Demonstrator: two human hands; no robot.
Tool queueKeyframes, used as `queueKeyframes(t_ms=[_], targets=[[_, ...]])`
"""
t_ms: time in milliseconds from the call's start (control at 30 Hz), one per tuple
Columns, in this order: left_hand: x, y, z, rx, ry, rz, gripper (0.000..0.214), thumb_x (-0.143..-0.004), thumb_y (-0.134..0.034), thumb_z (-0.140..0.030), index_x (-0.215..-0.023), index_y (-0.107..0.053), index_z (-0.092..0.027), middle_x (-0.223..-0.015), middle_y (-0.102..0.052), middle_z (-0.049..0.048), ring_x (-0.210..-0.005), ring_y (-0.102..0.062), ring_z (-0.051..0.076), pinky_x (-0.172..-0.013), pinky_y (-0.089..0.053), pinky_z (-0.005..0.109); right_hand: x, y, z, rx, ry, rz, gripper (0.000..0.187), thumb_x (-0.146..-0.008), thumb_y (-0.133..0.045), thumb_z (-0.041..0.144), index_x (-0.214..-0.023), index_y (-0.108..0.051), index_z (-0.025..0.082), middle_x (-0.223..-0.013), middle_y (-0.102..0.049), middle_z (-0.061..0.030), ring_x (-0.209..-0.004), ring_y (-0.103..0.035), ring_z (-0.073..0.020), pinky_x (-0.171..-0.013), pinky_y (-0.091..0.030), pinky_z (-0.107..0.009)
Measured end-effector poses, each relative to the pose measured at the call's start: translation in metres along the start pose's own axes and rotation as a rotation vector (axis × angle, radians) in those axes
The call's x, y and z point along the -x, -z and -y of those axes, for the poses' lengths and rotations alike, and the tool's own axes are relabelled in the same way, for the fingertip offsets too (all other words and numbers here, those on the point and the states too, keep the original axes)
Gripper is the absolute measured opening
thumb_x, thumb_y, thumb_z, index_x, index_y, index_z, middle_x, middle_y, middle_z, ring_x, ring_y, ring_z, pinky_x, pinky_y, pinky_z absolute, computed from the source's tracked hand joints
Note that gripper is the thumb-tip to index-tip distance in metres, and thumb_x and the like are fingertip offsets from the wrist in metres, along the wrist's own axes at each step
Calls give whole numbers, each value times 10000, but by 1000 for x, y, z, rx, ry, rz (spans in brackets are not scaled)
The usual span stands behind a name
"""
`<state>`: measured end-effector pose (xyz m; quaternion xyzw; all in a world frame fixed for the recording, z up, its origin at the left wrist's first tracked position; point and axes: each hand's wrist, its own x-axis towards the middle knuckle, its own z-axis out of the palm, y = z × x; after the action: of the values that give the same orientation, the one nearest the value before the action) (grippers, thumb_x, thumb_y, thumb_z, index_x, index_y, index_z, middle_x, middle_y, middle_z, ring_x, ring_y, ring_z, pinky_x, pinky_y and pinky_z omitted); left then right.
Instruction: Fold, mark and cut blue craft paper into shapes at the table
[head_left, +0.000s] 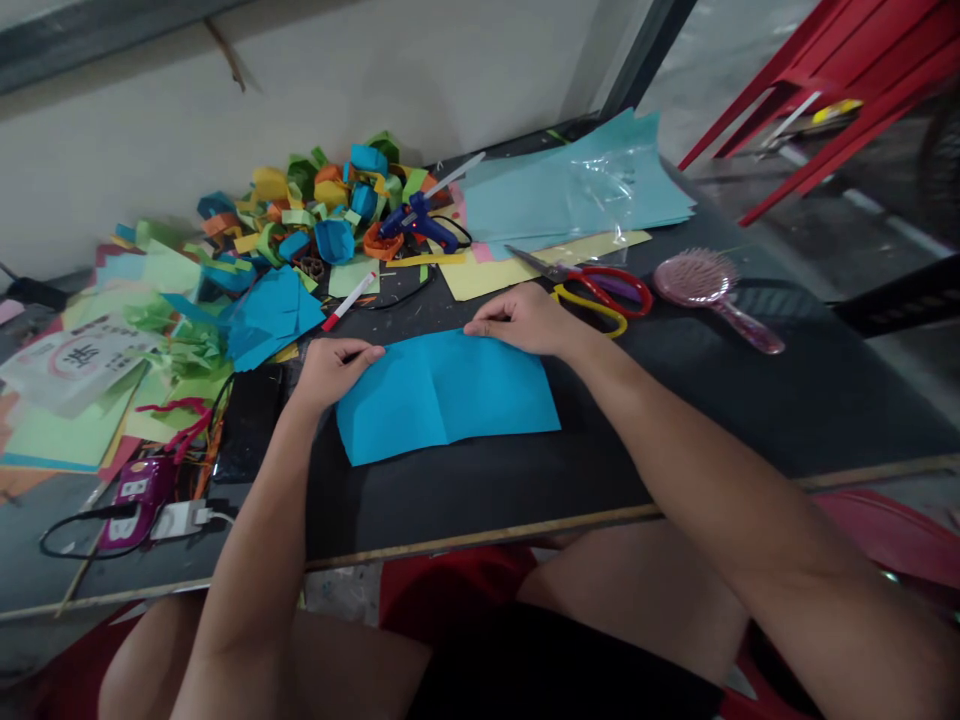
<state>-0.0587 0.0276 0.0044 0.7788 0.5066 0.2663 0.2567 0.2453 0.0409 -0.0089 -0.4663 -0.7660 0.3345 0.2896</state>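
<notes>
A sheet of blue paper with a crease down its middle lies on or just over the dark table in front of me. My left hand pinches its upper left edge between thumb and fingers. Farther right along the same far edge, my right hand is closed on the paper, thumb against the curled fingers. Just behind my right hand lie scissors with red handles and a yellow-handled pair. A white marker with a red cap rests beyond my left hand, near a stack of blue paper pieces.
A blue glue gun stands by a heap of coloured paper loops. Light blue sheets and a pink hairbrush lie right. At left are a black phone-like slab, a purple power strip and loose papers.
</notes>
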Motion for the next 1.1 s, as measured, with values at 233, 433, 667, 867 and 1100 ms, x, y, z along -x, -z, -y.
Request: queueKeyframes(t_ms=[233, 433, 667, 867, 1100], targets=[[0, -18, 18, 81, 30, -64, 352, -774, -631, -514, -646, -708, -196, -623, -681, 15, -549, -565, 140, -513, -392, 254, -1, -6, -13, -35, -16, -9, 363, -790, -677, 551, -729, -769, 206, -651, -710, -37, -587, -600, -147, -547, -402, -282], [-1, -15, 16, 99, 10, -63, 342, -782, -636, -495, -645, -704, -189, -602, -663, 8, -554, -569, 130, -518, -403, 244, 0, -1, -18, -148, -78, -83, 391, -732, -733, 566, -737, -742, 175, -618, -665, -29, -587, -571, -142, -551, -414, -281], [0, 0, 12, 248, 91, -106, 245, -709, -757, -413, -740, -731, -171, -669, -697, 43, -585, -590, 120, -539, -451, 234, 5, 14, -10, -750, -416, 281, 625, -483, -919, 321, -1052, -697, 189, -861, -738, -41, -798, -684, -187, -732, -566, -317], [-6, -1, 24, 716, 253, -440, 346, -593, -847, -461, -762, -738, -180, -686, -684, 12, -594, -611, 110, -553, -493, 224, -3, -2, -19, -911, -505, -228, 501, -535, -894, 417, -955, -690, 235, -932, -751, -63, -906, -699, -277, -844, -582, -473], [-10, -20, 20, 1071, 408, -254, 446, -553, -905, -345, -929, -748, -166, -907, -755, 67, -868, -712, 203, -789, -591, 303, -13, -27, -34, -617, -251, -573, 539, -672, -692, 710, -910, -656, 228, -932, -707, -55, -965, -656, -277, -876, -534, -470]])
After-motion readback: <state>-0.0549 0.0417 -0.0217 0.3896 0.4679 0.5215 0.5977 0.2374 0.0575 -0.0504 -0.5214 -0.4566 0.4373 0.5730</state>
